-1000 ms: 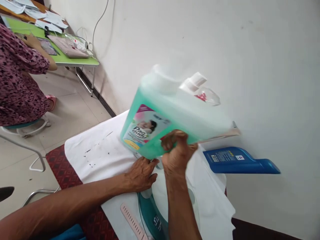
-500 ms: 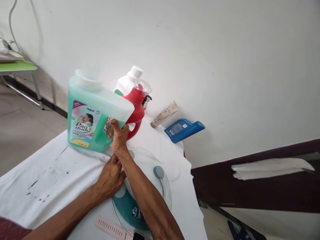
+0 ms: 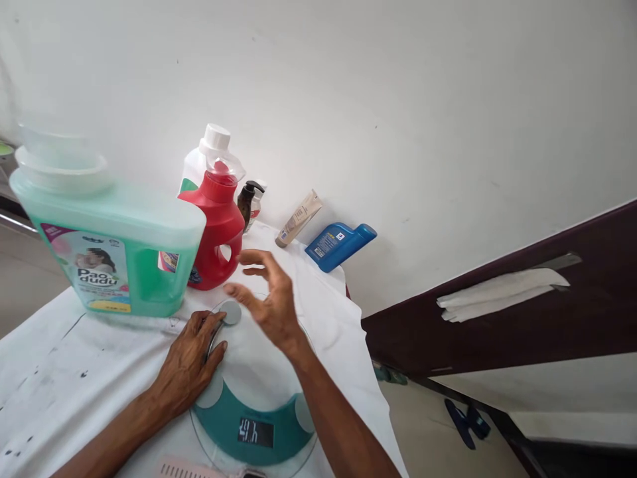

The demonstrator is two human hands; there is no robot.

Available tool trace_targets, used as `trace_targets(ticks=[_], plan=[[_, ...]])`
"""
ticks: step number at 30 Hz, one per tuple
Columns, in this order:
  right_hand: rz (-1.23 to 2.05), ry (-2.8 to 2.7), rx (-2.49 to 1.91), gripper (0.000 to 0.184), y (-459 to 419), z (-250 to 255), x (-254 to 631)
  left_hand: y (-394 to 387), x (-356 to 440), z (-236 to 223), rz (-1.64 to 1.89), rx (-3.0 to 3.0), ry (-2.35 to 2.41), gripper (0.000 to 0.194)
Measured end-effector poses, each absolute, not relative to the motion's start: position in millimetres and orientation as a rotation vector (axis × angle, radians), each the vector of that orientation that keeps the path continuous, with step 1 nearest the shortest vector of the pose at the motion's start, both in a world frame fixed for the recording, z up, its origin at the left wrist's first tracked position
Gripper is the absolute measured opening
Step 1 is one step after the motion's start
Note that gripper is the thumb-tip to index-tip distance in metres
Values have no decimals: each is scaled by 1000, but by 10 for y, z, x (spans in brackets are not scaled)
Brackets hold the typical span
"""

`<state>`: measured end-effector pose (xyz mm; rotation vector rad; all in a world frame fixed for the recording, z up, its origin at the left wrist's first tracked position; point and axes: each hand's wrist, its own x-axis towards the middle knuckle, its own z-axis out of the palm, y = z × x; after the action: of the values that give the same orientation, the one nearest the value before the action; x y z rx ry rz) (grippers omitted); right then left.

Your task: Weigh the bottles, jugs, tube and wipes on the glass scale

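Note:
My left hand (image 3: pixel 189 362) lies on the left rim of a round glass bathroom scale (image 3: pixel 253 435), its fingers stretched out and thumb apart. The scale's display is lit, with digits hard to read. Above the glass, my right hand (image 3: pixel 273 305) is open, fingers curved and spread, holding nothing. Closest to it is a red jug-shaped bottle (image 3: pixel 219 212) with a clear cap. A large green laundry detergent jug (image 3: pixel 154 222), with a hollow handle, stands upright on the white cloth (image 3: pixel 40 372) left of the scale.
Behind the red bottle stand a white-capped bottle (image 3: pixel 192 166) and a dark pump bottle (image 3: pixel 245 206). A beige tube (image 3: pixel 300 218) and a blue bottle (image 3: pixel 338 245) lean by the wall. A pink-strapped watch (image 3: pixel 186 470) lies at the front. Slippers (image 3: pixel 465 421) lie on the floor.
My right hand has let go of the green jug's handle and drawn back over the scale. The jug now stands on the cloth. My left hand stays at the scale's edge; the view shifted.

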<state>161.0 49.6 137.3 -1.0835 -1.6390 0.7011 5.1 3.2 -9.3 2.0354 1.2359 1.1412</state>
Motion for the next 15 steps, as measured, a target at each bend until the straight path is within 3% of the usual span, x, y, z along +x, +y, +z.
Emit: trace_targets(ticks=[3,7,12,15], plan=[[519,-1462,-1213,42,703,1358,2058,19,58,-88,1129,2029,1263,40],[249,-1198,-1538,47,1363,1268,2659,7,74,-106,1134,2031,1293,42],[142,-1037,-1698,51,2390,1111,3175,-5,82,-113,1110,2039,1295,45],[70,-1065,-1724,44,2854,1032,3309,-11,83,-107,1067,2022,1306,47]])
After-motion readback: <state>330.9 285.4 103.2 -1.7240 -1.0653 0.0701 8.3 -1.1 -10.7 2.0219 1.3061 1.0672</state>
